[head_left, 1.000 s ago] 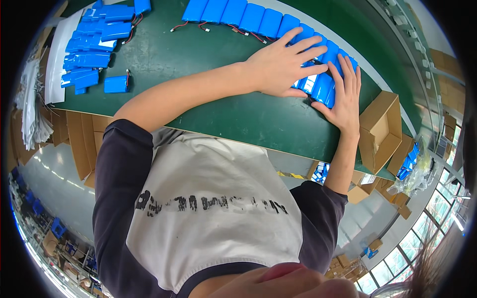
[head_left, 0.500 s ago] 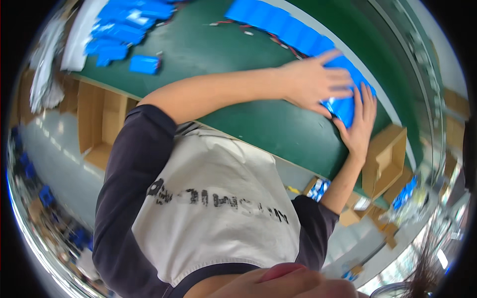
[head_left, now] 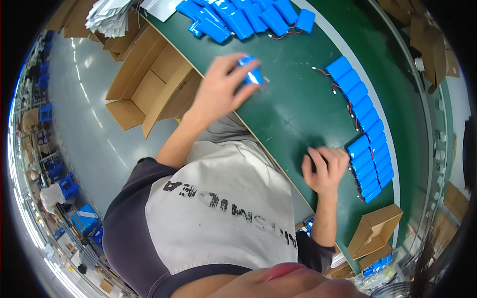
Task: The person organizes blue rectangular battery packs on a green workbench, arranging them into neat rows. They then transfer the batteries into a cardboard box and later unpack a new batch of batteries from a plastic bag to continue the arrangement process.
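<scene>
Blue shrink-wrapped battery packs with thin red and dark wires and small white plugs are on the green table. My left hand (head_left: pixel 224 84) is closed on a single battery pack (head_left: pixel 253 74), held between thumb and fingers over the table's near edge and partly hidden by the fingers. Below and left of the short inner row of packs (head_left: pixel 364 169), my right hand (head_left: pixel 325 168) hovers with loosely curled, parted fingers and nothing visible in them. A longer row of packs (head_left: pixel 362 105) runs along the table's far side, its lower part beside the inner row.
A loose group of battery packs (head_left: pixel 241 24) lies at the table's upper left, beside white sheets (head_left: pixel 161 7). An open cardboard box (head_left: pixel 149 87) stands at the near left. Beyond the rows, at the lower right, sits a smaller carton (head_left: pixel 375 231).
Both hands have left the packs at the right. My left hand has swung left and now grips one pack; my right hand has drawn back toward me. The view has turned.
</scene>
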Tool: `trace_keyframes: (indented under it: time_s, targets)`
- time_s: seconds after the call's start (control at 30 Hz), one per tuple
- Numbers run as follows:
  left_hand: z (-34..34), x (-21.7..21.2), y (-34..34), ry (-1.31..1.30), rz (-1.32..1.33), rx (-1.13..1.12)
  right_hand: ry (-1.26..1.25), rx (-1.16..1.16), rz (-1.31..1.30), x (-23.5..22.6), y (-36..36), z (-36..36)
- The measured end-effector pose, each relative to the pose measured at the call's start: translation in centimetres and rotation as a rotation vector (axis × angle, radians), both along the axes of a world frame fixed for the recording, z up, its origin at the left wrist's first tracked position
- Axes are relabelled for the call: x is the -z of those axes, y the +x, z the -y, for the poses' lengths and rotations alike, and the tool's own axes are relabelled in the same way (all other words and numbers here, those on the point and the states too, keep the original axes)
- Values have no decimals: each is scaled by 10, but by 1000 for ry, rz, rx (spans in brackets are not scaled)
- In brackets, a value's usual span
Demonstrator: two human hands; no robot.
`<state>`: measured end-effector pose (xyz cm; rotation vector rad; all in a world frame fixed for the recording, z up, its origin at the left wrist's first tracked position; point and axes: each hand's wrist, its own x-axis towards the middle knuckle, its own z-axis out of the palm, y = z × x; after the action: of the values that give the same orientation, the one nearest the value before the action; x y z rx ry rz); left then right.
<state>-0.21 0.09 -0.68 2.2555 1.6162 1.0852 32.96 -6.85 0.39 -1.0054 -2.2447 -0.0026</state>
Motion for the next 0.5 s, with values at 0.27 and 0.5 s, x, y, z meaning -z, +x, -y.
trace_keyframes:
  time_s: [0.27, 0.5]
  targets:
    - [-86, -12, 12, 473, -265, -29, -237, -121, 107, -11, -93, -78]
    - [-128, -4, 6, 423, -414, -83, -274, -122, 124, -7, -84, -73]
